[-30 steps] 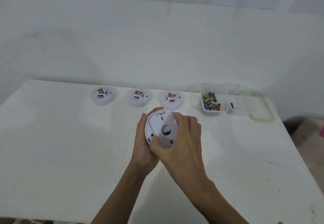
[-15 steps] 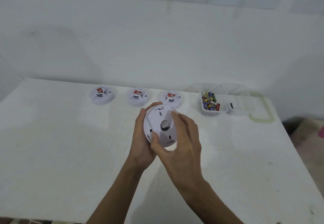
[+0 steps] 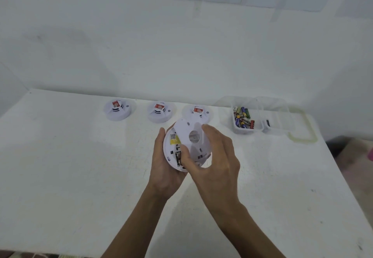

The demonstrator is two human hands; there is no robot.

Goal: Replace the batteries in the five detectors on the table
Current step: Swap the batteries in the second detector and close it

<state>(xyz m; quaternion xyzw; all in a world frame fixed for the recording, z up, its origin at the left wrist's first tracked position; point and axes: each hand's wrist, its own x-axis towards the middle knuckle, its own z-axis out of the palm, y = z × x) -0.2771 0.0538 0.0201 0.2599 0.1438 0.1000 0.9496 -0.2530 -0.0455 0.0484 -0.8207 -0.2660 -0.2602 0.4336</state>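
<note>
My left hand [image 3: 164, 167] cups a white round detector [image 3: 171, 146] from below, held above the table with its back facing me. My right hand [image 3: 214, 157] grips the detector's white back cover [image 3: 193, 136], which is lifted off and shifted right. A yellow label and a battery slot with metal contacts show inside the body. Three more white detectors [image 3: 119, 109] [image 3: 160, 111] [image 3: 198, 111] with red labels stand in a row near the wall.
A clear plastic box [image 3: 260, 130] with several coloured batteries [image 3: 243, 117] sits at the back right of the white table [image 3: 70, 167], its lid and greenish seal [image 3: 301, 124] beside it. The table's right edge drops to the floor.
The back cover has come off the detector: my right hand has drawn it up and to the right, baring the inside. My left hand still holds the body.
</note>
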